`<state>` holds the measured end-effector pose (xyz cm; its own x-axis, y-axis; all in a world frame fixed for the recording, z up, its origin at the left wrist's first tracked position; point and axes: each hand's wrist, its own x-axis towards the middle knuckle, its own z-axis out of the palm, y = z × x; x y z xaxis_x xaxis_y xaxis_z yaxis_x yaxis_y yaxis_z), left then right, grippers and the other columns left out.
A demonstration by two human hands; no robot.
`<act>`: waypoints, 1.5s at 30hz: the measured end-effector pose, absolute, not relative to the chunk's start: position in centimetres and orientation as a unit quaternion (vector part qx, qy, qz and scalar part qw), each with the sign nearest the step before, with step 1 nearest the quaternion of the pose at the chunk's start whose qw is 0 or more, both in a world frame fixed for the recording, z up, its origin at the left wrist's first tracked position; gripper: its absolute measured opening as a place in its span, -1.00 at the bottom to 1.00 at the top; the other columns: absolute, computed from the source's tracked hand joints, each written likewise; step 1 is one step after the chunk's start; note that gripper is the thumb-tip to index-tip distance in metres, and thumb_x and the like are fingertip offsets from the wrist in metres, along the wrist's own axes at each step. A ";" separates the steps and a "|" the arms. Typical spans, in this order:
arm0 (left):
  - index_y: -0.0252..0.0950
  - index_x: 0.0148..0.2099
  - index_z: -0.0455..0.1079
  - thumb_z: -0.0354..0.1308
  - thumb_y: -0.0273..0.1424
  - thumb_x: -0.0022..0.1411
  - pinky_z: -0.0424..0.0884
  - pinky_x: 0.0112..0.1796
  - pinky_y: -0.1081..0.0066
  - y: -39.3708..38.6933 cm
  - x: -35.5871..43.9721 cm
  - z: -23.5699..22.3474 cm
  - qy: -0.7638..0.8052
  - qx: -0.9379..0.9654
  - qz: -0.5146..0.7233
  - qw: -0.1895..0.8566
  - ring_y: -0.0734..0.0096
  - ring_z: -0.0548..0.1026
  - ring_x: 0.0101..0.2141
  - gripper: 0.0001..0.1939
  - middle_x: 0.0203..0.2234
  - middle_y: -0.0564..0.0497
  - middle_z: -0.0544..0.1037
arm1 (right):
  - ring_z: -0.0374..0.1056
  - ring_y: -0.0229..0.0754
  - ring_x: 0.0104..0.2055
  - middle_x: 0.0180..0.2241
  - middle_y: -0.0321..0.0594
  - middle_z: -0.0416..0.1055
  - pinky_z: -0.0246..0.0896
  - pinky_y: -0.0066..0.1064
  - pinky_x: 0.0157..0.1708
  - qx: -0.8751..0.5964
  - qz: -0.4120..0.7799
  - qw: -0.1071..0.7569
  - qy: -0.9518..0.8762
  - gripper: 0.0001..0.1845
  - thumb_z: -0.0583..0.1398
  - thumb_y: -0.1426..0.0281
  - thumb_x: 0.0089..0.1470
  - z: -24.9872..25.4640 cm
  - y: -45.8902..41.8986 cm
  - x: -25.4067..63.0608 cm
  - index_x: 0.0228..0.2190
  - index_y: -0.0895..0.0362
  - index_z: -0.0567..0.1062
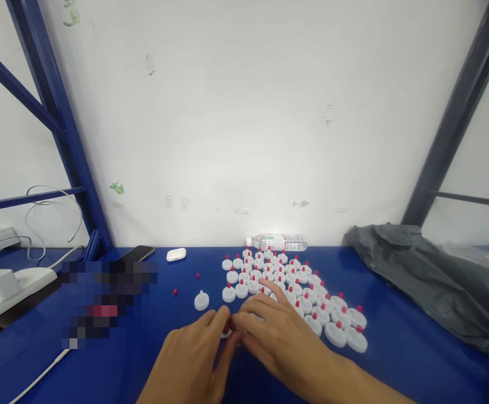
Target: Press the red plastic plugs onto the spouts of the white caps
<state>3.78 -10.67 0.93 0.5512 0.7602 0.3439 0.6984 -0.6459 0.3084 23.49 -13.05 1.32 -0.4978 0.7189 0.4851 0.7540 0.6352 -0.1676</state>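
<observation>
My left hand [197,342] and my right hand [275,328] meet low in the middle of the head view, with fingertips pinched together. Between them a sliver of a white nozzle cap [224,335] shows; the fingers hide most of it, including its top. Just beyond my left hand stands another white nozzle cap with a bare spout [201,301]. Two small loose red tips, one nearer [175,292] and one farther [197,276], lie to its left. Past my right hand are many white caps with red tips [336,333], upright in rough rows.
A clear bottle [290,242] lies against the wall. A white earphone case [176,255] and a dark phone [141,253] rest at the back left. Grey plastic sheeting [429,286] covers the right side. A white power strip [14,292] and cables are at left.
</observation>
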 end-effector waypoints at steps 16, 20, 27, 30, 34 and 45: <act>-0.15 -0.20 0.33 -0.19 -0.27 0.47 0.35 -0.40 0.39 -10.4 3.9 0.2 0.397 0.876 0.258 0.093 0.27 0.57 -0.39 -0.71 -0.34 -0.03 0.60 | 0.50 -0.20 -0.12 -0.17 -0.35 0.59 -0.30 -0.03 0.37 -0.431 0.065 0.349 -0.830 -0.77 0.25 0.41 0.21 1.0 -13.7 23.4 -0.09 -0.04 0.48; -0.17 -0.31 0.37 -0.25 -0.19 0.49 0.41 -0.34 0.40 -10.8 4.1 -0.3 0.402 0.854 0.292 0.151 0.30 0.53 -0.43 -0.55 -0.45 -0.01 0.56 | 0.51 -0.21 -0.22 -0.28 -0.37 0.60 -0.31 -0.04 0.37 -0.422 0.006 0.364 -0.831 -0.85 0.29 0.35 0.19 1.1 -14.2 23.3 -0.17 0.00 0.51; -0.19 -0.45 0.27 -0.18 0.10 0.35 0.36 -0.54 0.40 -10.8 2.5 1.5 0.509 0.719 0.379 0.283 0.36 0.33 -0.56 -0.45 -0.63 0.08 0.34 | 0.51 -0.15 -0.15 -0.14 -0.25 0.63 -0.26 -0.11 0.37 -0.395 -0.246 0.338 -0.818 -0.72 0.17 0.48 0.26 2.9 -15.1 24.1 0.00 0.07 0.47; -0.17 -0.58 -0.05 -0.21 0.10 0.32 0.16 -0.63 0.43 -8.5 -0.1 3.9 0.504 0.707 0.373 0.327 0.46 0.08 -0.66 -0.43 -0.71 0.15 0.04 | 0.53 -0.10 -0.14 -0.14 -0.28 0.63 -0.14 0.04 0.31 -0.473 -0.256 0.322 -0.779 -0.73 0.14 0.46 0.28 4.0 -14.2 28.3 -0.02 0.01 0.48; -0.20 -0.49 0.08 -0.19 -0.09 0.38 0.16 -0.48 0.39 -4.6 -2.4 4.8 0.563 0.767 0.276 0.133 0.36 0.26 -0.54 -0.57 -0.61 0.10 0.25 | 0.53 0.03 -0.12 -0.13 -0.18 0.61 0.09 0.09 0.20 -0.608 -0.176 0.323 -0.703 -0.72 0.12 0.19 0.28 4.9 -12.1 36.6 -0.10 0.02 0.52; -0.19 -0.01 0.37 -0.16 -0.25 0.40 0.31 -0.27 0.28 -1.8 -1.0 0.9 0.549 0.822 0.144 0.051 0.19 0.51 -0.29 -0.68 -0.30 -0.02 0.49 | 0.53 0.01 -0.15 -0.21 -0.18 0.62 0.32 -0.23 -0.12 -0.691 0.039 0.283 -0.663 -0.73 0.15 0.13 0.19 -0.3 -9.5 46.2 -0.31 0.02 0.54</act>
<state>-0.99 -1.78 0.92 0.3554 0.9173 0.1798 0.8877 -0.3915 0.2423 46.23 -9.52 -0.32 0.1165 0.9396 0.3219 0.8953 0.0409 -0.4436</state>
